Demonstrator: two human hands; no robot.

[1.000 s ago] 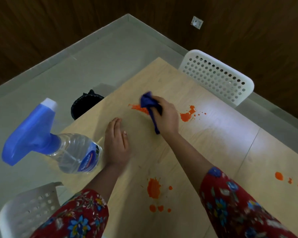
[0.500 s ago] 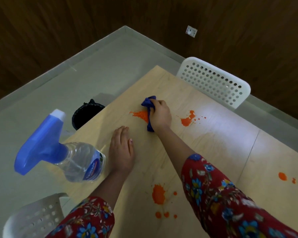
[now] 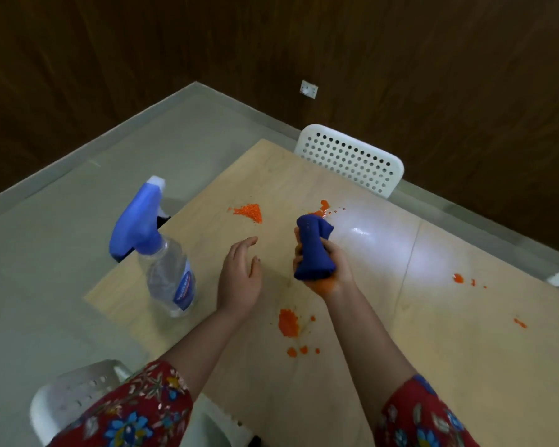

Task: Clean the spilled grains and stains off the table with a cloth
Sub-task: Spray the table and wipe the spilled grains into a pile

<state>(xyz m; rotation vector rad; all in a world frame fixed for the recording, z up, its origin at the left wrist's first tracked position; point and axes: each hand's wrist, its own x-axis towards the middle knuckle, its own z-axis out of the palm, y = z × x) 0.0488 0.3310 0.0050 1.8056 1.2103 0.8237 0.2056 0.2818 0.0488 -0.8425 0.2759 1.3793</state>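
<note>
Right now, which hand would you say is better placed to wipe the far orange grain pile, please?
Probably the right hand: it grips the blue cloth near the grain pile; the left hand is open, holding nothing.

Right hand (image 3: 328, 269) grips a bunched blue cloth (image 3: 312, 253) above the wooden table (image 3: 352, 317); orange grains (image 3: 250, 211) lie at 11 o'clock of it.

Dining rm: wood table (image 3: 465, 350), chair (image 3: 349, 156)

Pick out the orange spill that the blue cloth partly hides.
The spill beyond the cloth held in the right hand, nearest the far white chair; every other orange patch lies fully uncovered.
</note>
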